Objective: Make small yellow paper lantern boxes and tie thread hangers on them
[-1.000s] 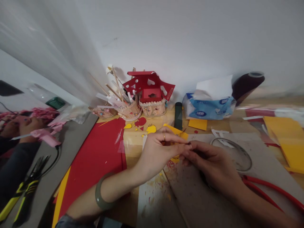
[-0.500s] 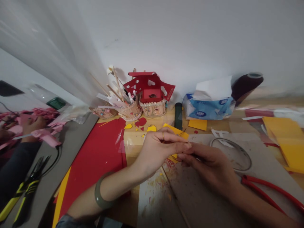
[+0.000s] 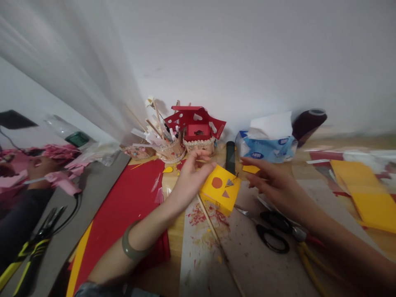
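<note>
My left hand (image 3: 192, 176) pinches the upper left edge of a small yellow paper box (image 3: 231, 197). An orange-red circle and greyish triangles show on the box's face, and a thin dark wire sticks out near its upper right corner. My right hand (image 3: 272, 181), to the right of the box and apart from it, is open with its fingers stretched forward. A thin wooden stick (image 3: 213, 231) runs from under my left hand towards the front; whether it touches the box I cannot tell. Black-handled scissors (image 3: 272, 243) lie below my right hand.
Red card sheets (image 3: 133, 198) lie to the left. Behind stand decorated pots (image 3: 171, 152), a red paper box (image 3: 198, 130), a dark green tube (image 3: 230, 156) and a tissue pack (image 3: 269, 148). Yellow paper (image 3: 368, 194) lies right. At far left, a co-worker's hand (image 3: 43, 169) is near a pink glue gun (image 3: 63, 181).
My right hand has let go and drawn away to the right. The box's face now shows in my left hand. The scissors have come into sight; the wire ring is out of sight.
</note>
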Demonstrator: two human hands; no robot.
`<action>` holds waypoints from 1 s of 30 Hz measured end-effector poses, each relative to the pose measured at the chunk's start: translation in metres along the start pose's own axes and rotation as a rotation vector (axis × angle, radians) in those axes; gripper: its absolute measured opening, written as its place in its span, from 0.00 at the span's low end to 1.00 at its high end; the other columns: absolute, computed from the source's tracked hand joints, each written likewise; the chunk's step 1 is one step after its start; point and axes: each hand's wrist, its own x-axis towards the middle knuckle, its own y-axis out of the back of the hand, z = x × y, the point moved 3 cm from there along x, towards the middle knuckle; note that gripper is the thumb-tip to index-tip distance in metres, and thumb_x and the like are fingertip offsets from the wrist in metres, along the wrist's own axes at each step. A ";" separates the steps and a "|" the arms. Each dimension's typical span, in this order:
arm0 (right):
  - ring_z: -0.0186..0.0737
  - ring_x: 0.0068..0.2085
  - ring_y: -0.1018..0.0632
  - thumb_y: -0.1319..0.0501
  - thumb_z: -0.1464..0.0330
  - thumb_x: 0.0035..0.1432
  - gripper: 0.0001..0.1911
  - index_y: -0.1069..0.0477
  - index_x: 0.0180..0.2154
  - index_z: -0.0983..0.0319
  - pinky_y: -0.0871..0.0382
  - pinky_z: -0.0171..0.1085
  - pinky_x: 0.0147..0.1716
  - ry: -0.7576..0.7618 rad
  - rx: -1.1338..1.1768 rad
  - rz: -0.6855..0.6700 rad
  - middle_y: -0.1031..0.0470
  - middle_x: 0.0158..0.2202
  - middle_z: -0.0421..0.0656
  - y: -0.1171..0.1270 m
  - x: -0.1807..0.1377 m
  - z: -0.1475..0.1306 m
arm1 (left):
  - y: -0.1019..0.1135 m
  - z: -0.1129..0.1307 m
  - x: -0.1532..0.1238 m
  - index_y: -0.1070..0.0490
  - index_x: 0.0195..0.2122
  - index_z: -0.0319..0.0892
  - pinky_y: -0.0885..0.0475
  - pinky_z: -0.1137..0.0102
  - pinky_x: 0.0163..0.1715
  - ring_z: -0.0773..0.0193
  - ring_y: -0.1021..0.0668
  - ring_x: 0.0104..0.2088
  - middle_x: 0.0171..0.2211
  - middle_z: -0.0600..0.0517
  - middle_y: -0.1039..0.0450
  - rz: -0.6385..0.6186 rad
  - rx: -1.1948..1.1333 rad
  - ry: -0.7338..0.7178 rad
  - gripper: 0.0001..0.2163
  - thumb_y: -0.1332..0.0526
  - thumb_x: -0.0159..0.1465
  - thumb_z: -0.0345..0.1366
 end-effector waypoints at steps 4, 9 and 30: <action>0.38 0.35 0.23 0.43 0.63 0.57 0.13 0.26 0.41 0.59 0.29 0.37 0.33 0.016 -0.049 -0.190 0.21 0.39 0.43 -0.011 0.010 0.004 | -0.010 -0.010 0.001 0.35 0.38 0.39 0.34 0.75 0.29 0.70 0.30 0.29 0.33 0.53 0.35 -0.092 0.006 0.055 0.15 0.37 0.49 0.30; 0.36 0.24 0.27 0.41 0.64 0.55 0.09 0.25 0.26 0.60 0.37 0.35 0.23 0.080 -0.211 -0.092 0.24 0.23 0.39 -0.005 0.013 -0.008 | -0.013 -0.021 0.001 0.35 0.42 0.40 0.33 0.75 0.29 0.69 0.29 0.31 0.33 0.54 0.35 -0.214 0.092 0.027 0.17 0.38 0.50 0.28; 0.30 0.27 0.26 0.40 0.68 0.56 0.10 0.27 0.23 0.60 0.30 0.31 0.26 -0.193 0.668 0.381 0.26 0.27 0.42 0.046 0.012 -0.051 | -0.008 -0.026 0.006 0.29 0.43 0.38 0.34 0.72 0.27 0.67 0.29 0.27 0.32 0.51 0.27 -0.298 0.404 -0.022 0.15 0.43 0.54 0.31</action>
